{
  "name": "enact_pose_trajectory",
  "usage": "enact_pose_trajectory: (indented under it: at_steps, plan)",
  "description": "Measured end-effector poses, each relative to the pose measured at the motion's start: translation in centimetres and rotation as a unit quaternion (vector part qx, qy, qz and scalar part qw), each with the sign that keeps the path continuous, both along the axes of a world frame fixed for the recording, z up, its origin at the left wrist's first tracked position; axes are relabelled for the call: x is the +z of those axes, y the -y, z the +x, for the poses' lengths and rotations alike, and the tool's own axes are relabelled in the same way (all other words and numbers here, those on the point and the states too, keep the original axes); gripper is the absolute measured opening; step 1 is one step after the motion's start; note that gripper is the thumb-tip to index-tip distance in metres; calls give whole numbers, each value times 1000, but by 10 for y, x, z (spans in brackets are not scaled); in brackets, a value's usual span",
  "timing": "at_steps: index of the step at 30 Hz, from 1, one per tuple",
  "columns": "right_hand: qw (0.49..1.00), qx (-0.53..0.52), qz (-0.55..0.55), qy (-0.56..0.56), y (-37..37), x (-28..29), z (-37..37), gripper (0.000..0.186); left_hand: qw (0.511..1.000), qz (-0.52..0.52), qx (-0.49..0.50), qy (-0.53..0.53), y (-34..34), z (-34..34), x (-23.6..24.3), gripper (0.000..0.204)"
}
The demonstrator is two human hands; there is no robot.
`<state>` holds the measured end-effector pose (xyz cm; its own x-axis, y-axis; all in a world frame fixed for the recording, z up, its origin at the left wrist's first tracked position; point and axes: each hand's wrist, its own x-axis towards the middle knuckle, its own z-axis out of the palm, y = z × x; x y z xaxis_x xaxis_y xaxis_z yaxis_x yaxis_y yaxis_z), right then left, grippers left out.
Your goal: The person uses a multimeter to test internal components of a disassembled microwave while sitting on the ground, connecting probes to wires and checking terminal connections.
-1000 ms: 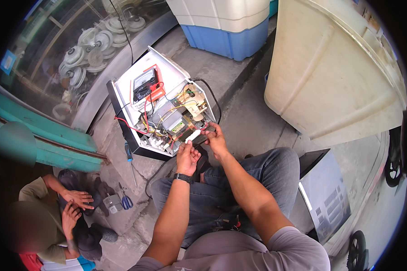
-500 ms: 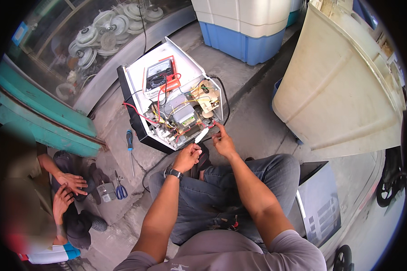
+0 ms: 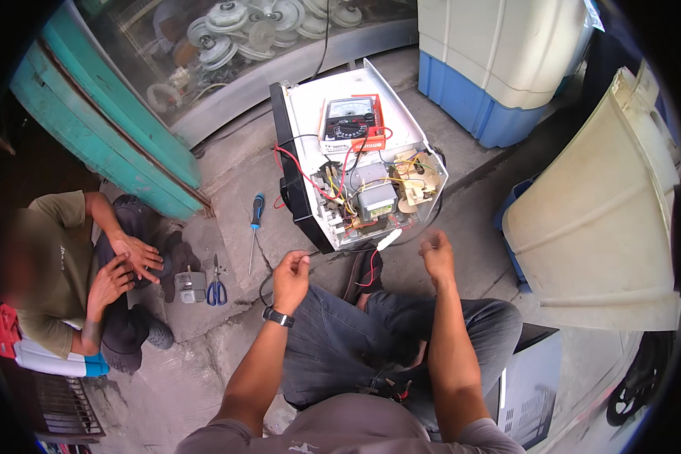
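A microwave oven (image 3: 286,163) with its cover off lies on the pavement before me, wiring and metal parts exposed. An analog multimeter (image 3: 349,119) rests on its white casing, red and black leads trailing down. At its near edge hangs a white connector (image 3: 390,239), with a loose red wire (image 3: 372,269) below; neither hand touches it. My left hand (image 3: 290,281) is closed, thumb against fingers, next to a black power cord (image 3: 339,251) that passes by its fingertips. My right hand (image 3: 436,259) is curled, right of the connector; whatever its fingers might hold is hidden.
Left on the pavement lie a blue-handled screwdriver (image 3: 256,219), scissors (image 3: 216,286) and a small grey motor-like part (image 3: 190,287). A person (image 3: 68,250) sits there. Large cream-and-blue tubs (image 3: 492,83) stand behind, another cream tub (image 3: 594,219) at right. A vented metal cover (image 3: 533,390) lies beside my leg.
Both hands have moved apart and back from the oven's near edge. The white connector between them has been let go and now hangs with its red wire. The view has shifted left.
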<state>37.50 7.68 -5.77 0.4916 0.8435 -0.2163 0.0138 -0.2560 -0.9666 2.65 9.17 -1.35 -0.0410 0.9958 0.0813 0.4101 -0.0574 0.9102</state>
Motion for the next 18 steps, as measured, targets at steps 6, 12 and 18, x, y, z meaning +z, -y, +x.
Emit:
enact_pose_trajectory:
  at_steps: [6, 12, 18]
  plan:
    - [986, 42, -55, 152, 18, 55, 6, 19, 976, 203, 62, -43, -39, -11, 93, 27]
    - [964, 233, -46, 123, 44, 45, -19, 23, 981, 154, -45, -111, -192, -35, 89, 53]
    - [953, 279, -106, 55, 58, 2, -25, 24, 984, -44, -160, 70, -237, -34, 47, 48]
